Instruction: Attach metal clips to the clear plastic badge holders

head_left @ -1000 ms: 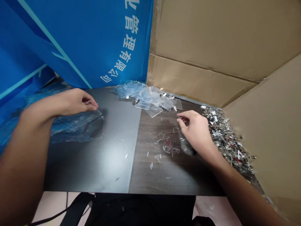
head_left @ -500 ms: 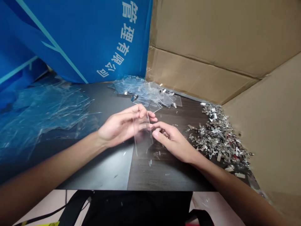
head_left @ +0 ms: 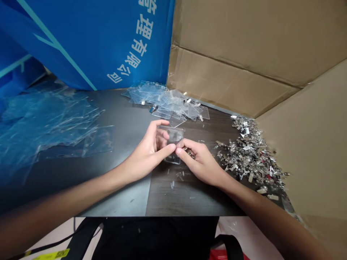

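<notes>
Over the table's middle, my left hand [head_left: 145,153] is closed on a clear plastic badge holder [head_left: 176,134], its thumb at the sleeve's right side and its fingers behind. My right hand [head_left: 202,159] is closed too, thumb and forefinger pinched against that same side, touching the left thumb tip. Inside its curled fingers sits a small shiny metal clip [head_left: 191,153], mostly hidden. What the pinching fingertips hold is too small to make out. Beyond my hands lies a heap of clear holders with metal clips on some [head_left: 162,99].
Loose metal clips [head_left: 246,151] are piled on the right, by the cardboard wall [head_left: 303,144]. Many clear sleeves [head_left: 54,126] spread over the table's left side. Small clear plastic bits [head_left: 172,184] lie near my hands. A blue printed panel [head_left: 108,39] stands behind.
The badge holder has turned from upright to lying flatter and wider in view. My left thumb has come over to meet my right fingertips. The view has shifted slightly.
</notes>
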Motion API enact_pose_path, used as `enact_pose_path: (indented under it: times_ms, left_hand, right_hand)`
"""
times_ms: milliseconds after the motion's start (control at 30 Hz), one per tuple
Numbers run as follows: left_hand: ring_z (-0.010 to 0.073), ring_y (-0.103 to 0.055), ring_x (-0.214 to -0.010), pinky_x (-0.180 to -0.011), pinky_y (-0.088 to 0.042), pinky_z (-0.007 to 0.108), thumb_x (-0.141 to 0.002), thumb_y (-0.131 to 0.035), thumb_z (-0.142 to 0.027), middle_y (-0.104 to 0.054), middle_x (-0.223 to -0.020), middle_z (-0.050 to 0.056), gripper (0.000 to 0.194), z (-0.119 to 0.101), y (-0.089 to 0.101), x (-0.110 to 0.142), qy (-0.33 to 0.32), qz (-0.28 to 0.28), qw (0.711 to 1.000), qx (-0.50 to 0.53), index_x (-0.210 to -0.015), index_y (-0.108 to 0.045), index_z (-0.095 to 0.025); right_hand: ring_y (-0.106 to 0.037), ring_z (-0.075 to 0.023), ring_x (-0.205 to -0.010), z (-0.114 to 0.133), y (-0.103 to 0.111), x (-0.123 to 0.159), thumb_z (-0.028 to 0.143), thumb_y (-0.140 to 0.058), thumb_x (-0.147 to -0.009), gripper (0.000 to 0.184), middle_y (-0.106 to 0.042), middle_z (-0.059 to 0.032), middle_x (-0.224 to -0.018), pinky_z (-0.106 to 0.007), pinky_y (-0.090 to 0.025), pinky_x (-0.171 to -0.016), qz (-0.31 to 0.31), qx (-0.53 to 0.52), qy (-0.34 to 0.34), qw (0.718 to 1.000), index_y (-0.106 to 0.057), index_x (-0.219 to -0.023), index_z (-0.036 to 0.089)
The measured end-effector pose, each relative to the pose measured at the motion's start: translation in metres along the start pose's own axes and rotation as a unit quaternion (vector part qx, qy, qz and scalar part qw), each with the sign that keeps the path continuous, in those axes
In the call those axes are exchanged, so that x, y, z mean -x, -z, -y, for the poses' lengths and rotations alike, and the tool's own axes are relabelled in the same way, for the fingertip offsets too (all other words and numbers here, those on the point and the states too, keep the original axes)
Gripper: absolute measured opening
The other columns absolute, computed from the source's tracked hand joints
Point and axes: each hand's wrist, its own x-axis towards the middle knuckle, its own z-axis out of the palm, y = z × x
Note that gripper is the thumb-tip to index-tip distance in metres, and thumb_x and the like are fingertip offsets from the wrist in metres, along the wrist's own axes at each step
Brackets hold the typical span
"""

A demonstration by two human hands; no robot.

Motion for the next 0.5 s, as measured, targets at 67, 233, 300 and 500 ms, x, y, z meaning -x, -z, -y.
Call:
enact_pose_path:
  times_ms: [67,233,300,500]
  left_hand:
    - [0.0156,-0.055,-0.081,-0.072,-0.047,0.031,-0.087,-0.093,-0.035,-0.054,-0.098,-0.001,0.06,0.001,0.001,0.0,0.019,0.023,1.0,0.003,-0.134,-0.057,-0.032]
    - [0.0134,-0.047,-0.077,-0.066,-0.039,0.029,-0.076,-0.095,-0.024,-0.049,-0.094,-0.002,0.059,-0.002,0.005,-0.005,0.039,0.025,0.998,0.036,-0.122,-0.058,-0.028]
    - [0.0142,-0.049,-0.079,-0.07,-0.042,0.03,-0.074,-0.091,-0.019,-0.049,-0.093,-0.002,0.06,-0.005,0.005,-0.006,0.044,0.024,0.998,0.037,-0.125,-0.061,-0.025]
    - [0.0182,-0.059,-0.096,-0.09,-0.056,0.039,-0.083,-0.075,-0.016,-0.061,-0.111,0.005,0.08,-0.003,0.001,-0.004,0.077,0.013,0.997,0.01,-0.161,-0.056,-0.015]
  right_hand:
    - [-0.055,-0.0169,-0.08,0.0,0.0,0.001,0.035,-0.059,-0.109,0.019,-0.064,0.0012,-0.087,-0.031,-0.043,-0.078,0.05,-0.051,-0.009,0.997,-0.066,-0.096,0.022]
    - [-0.048,-0.0182,-0.08,-0.008,0.0,-0.005,0.02,-0.058,-0.087,0.022,-0.052,0.0007,-0.089,-0.032,-0.04,-0.076,0.082,-0.235,-0.085,0.965,-0.067,-0.108,0.023]
    - [-0.047,-0.0197,-0.083,-0.011,0.003,-0.007,0.015,-0.056,-0.072,0.038,-0.05,-0.0003,-0.089,-0.033,-0.039,-0.075,0.06,-0.262,-0.092,0.959,-0.066,-0.108,0.023]
    - [-0.054,-0.0201,-0.087,-0.013,0.011,-0.008,0.01,-0.058,-0.077,0.031,-0.057,-0.0013,-0.093,-0.035,-0.045,-0.08,0.025,-0.195,-0.075,0.978,-0.062,-0.104,0.024]
